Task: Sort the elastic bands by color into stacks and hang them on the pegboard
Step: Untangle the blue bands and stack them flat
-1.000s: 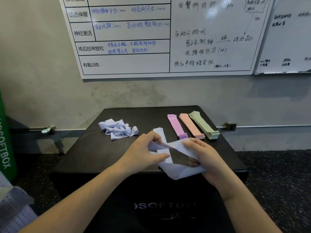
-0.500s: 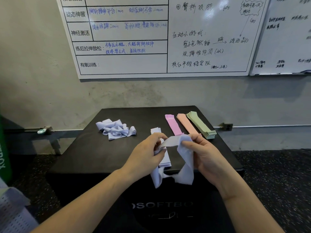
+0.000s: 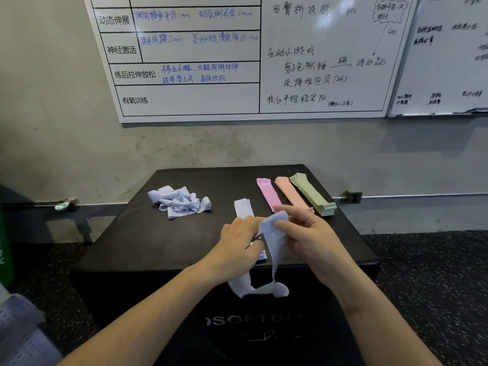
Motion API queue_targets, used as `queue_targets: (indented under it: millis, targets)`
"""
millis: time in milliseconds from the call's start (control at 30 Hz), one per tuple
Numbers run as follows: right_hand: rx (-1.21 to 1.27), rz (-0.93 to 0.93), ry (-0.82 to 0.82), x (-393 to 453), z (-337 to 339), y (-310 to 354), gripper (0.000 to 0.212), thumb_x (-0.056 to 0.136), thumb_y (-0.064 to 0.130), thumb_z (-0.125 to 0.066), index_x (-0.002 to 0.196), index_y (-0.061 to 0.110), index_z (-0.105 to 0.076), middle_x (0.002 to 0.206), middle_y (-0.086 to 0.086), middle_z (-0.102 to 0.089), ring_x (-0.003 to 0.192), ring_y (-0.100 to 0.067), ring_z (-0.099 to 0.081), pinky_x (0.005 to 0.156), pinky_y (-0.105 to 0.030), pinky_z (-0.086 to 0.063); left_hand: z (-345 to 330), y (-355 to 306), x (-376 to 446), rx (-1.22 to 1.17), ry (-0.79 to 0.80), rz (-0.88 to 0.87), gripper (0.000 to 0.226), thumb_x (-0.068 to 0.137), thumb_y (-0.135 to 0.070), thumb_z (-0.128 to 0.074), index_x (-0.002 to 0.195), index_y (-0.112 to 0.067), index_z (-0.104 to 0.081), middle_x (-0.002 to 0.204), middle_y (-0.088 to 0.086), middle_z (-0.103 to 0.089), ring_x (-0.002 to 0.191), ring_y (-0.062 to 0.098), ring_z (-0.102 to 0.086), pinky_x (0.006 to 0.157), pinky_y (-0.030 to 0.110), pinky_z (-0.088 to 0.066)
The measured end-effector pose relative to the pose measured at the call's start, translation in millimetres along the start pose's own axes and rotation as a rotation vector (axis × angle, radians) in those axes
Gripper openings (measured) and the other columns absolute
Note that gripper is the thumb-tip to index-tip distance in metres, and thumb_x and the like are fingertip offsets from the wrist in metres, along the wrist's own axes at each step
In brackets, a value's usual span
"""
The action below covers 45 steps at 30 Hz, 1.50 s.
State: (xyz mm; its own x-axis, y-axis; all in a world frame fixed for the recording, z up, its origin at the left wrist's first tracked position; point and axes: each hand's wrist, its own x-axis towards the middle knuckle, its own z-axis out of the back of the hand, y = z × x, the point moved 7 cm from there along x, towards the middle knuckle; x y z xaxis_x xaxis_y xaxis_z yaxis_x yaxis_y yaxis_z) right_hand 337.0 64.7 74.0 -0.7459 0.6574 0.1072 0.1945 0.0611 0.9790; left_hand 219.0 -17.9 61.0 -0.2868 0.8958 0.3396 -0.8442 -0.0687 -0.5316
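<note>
Four flat stacks and one loose heap of elastic bands lie on the black soft box (image 3: 137, 249), which stands against a grey wall. At far left, in the lower corner, part of a pale perforated panel (image 3: 18, 336) shows; whether it is the pegboard cannot be told. On the left part of the box top sits the loose heap of lavender bands (image 3: 179, 202), crumpled and unsorted. Right of it, near the middle, lies the lavender stack (image 3: 243, 207), its near end hidden under the left hand (image 3: 237, 241). That hand's fingers are curled, pinching the upper part of a single lavender band (image 3: 274, 239) held above the front of the box. The band hangs down from both hands as a loop, its lower end drooping past the box's front edge and curling there. The right hand (image 3: 309, 241) grips the same band at its top, thumb and fingers closed on the fabric, just beside the left hand. Behind the right hand, toward the right rear of the box, three neat stacks lie side by side, angled slightly: the pink stack (image 3: 268, 192), then the peach stack (image 3: 289, 192), then the green stack (image 3: 313, 194), which is the thickest. On the wall above hang two whiteboards (image 3: 237, 54) with handwriting.
</note>
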Motion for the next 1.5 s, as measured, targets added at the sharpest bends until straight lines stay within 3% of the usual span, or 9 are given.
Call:
queue_targets:
  millis: [100, 267, 400, 500, 600, 733, 1067, 1300, 1500]
  targets:
    - [0.005, 0.007, -0.058, 1.8, 5.3, -0.2, 0.011, 0.091, 0.008, -0.07, 0.101, 0.008, -0.075, 0.092, -0.007, -0.075, 0.089, -0.019, -0.066, 0.08, -0.035, -0.052, -7.5, 10.5, -2.1, -0.276, 0.065, 0.094, 0.041, 0.1, -0.034, -0.033, 0.131, -0.038, -0.06, 0.121, -0.012, -0.067, 0.114, 0.006, -0.057, 0.107, 0.036, -0.041]
    - [0.001, 0.069, -0.098, 13.5, 7.2, 5.2, 0.003, 0.09, 0.015, -0.073, 0.092, 0.017, -0.075, 0.093, -0.01, -0.071, 0.09, -0.02, -0.061, 0.082, -0.04, -0.044, -11.7, 14.8, -3.8, -0.521, 0.077, 0.227, 0.032, 0.106, -0.013, -0.043, 0.115, -0.028, -0.07, 0.09, -0.013, -0.073, 0.08, 0.004, -0.063, 0.075, 0.022, -0.05]
    - [-0.033, 0.103, -0.104, 22.6, 4.7, 10.1, 0.004, 0.091, 0.013, -0.073, 0.089, 0.015, -0.074, 0.087, -0.007, -0.07, 0.084, -0.016, -0.063, 0.076, -0.032, -0.048, -13.6, 11.0, -8.5, -0.69, 0.096, 0.241, 0.038, 0.099, -0.03, -0.039, 0.123, -0.018, -0.066, 0.109, 0.005, -0.071, 0.094, 0.011, -0.063, 0.084, 0.029, -0.049]
    - [-0.083, 0.103, -0.075, 27.4, -3.8, 10.6, 0.006, 0.089, 0.014, -0.075, 0.084, 0.018, -0.076, 0.09, -0.008, -0.072, 0.087, -0.022, -0.064, 0.078, -0.039, -0.052, -15.8, 7.2, -7.9, -0.699, 0.055, 0.214, 0.022, 0.1, -0.033, -0.055, 0.114, -0.022, -0.068, 0.102, -0.007, -0.075, 0.095, 0.005, -0.066, 0.083, 0.021, -0.051]
    - [-0.035, 0.104, -0.071, 26.7, -11.4, 9.7, 0.002, 0.09, 0.01, -0.074, 0.091, 0.011, -0.075, 0.089, -0.009, -0.072, 0.084, -0.017, -0.066, 0.075, -0.029, -0.055, -17.4, 11.9, -6.0, -0.733, -0.047, 0.283, 0.016, 0.105, -0.026, -0.055, 0.106, -0.027, -0.071, 0.099, -0.01, -0.078, 0.098, 0.008, -0.069, 0.08, 0.019, -0.052]
    - [-0.112, 0.069, -0.089, 23.9, -3.6, -6.7, 0.022, 0.088, 0.028, -0.077, 0.109, 0.029, -0.071, 0.098, 0.003, -0.074, 0.092, -0.008, -0.069, 0.083, -0.025, -0.053, -14.3, 21.9, -7.0, -0.89, -0.145, 0.41, 0.026, 0.107, -0.033, -0.048, 0.119, -0.026, -0.07, 0.111, -0.004, -0.076, 0.105, 0.015, -0.07, 0.088, 0.035, -0.057]
    - [-0.341, -0.112, 0.312, -12.1, 2.5, -67.2, 0.027, 0.09, 0.014, -0.075, 0.116, 0.019, -0.07, 0.108, -0.004, -0.074, 0.093, -0.011, -0.069, 0.084, -0.022, -0.054, -11.0, 43.1, -4.2, -1.36, -0.292, 0.667, 0.039, 0.107, -0.041, -0.044, 0.132, -0.015, -0.061, 0.114, 0.005, -0.075, 0.103, 0.018, -0.072, 0.08, 0.036, -0.057]
    - [-0.185, -0.186, 0.339, -18.4, 17.1, -74.1, 0.019, 0.085, 0.01, -0.074, 0.104, 0.012, -0.075, 0.095, -0.005, -0.073, 0.089, -0.016, -0.068, 0.083, -0.028, -0.054, 6.1, 59.0, -9.8, -0.967, -0.436, 0.604, 0.026, 0.109, -0.04, -0.04, 0.112, -0.029, -0.063, 0.101, 0.003, -0.074, 0.094, 0.022, -0.073, 0.08, 0.045, -0.061]
    - [-0.238, -0.116, -0.142, -10.9, 45.5, -81.8, 0.021, 0.091, 0.007, -0.07, 0.08, 0.008, -0.052, 0.071, -0.01, -0.055, 0.054, -0.019, -0.057, 0.05, -0.032, -0.053, 9.5, 57.0, -16.4, -0.761, -0.399, 0.487, 0.033, 0.11, -0.037, -0.036, 0.12, -0.014, -0.059, 0.057, 0.006, -0.051, 0.042, 0.016, -0.046, 0.043, 0.027, -0.044]
